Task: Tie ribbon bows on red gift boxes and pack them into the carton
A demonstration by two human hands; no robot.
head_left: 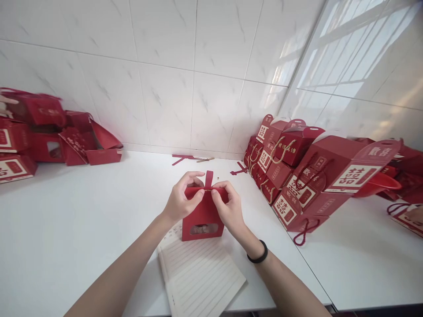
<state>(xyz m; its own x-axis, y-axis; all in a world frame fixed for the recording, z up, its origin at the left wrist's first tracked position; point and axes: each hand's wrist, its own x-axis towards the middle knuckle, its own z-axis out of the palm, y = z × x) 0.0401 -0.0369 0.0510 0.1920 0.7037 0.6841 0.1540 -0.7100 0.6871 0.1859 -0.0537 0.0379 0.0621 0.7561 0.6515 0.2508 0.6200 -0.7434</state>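
Note:
A small red gift box (194, 212) with an oval window low on its front stands upright in the middle of the table. From its top edge rises a red ribbon loop (209, 179). My left hand (184, 197) pinches the left part of the top edge, thumb in front and fingers behind. On the right part, my right hand (227, 201) grips the same edge with its thumb close to the other. Under and in front of the box lies a lined notebook (203, 273). The far fingertips are partly hidden by the box.
Stacked red gift boxes (297, 176) stand along the right, some with gold cord handles. More red boxes (79, 141) are piled at the far left. Ribbon scraps (181, 157) and scissors (205, 159) lie near the tiled wall (165, 105). Another person's hand (415, 214) shows at the right edge.

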